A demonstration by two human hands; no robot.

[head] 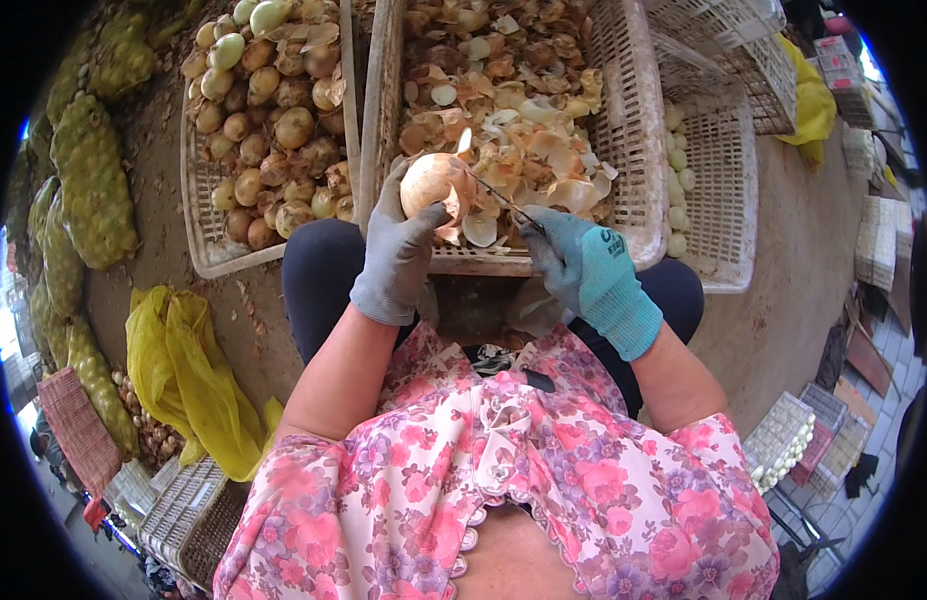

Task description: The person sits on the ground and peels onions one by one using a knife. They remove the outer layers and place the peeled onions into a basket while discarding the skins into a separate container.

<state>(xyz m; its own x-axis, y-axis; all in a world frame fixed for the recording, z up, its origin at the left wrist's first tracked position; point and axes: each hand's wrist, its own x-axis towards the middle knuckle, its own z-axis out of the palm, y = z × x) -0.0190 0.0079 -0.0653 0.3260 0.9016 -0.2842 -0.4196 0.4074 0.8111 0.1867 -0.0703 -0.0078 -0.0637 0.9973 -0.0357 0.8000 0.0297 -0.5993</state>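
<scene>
My left hand point(400, 244), in a grey knit glove, grips a large yellow onion point(432, 189) from the left, with the thumb across its near side. A piece of its skin sticks up at the top, and pale flesh shows in places. In a teal coated glove, my right hand point(583, 262) holds a small knife point(501, 196), whose thin blade points up and left to the onion's right side. Below both hands lies a heap of onion skins and cut ends point(523, 142) in a white plastic crate point(632, 142). The knife's handle is mostly hidden in my fist.
A crate of unpeeled onions point(272, 150) stands to the left. Peeled onions point(679, 180) lie in a slotted crate point(722, 195) on the right. Full mesh sacks point(92, 180) line the far left, and a yellow mesh bag point(182, 360) lies nearer. Stacked crates point(193, 517) stand at lower left.
</scene>
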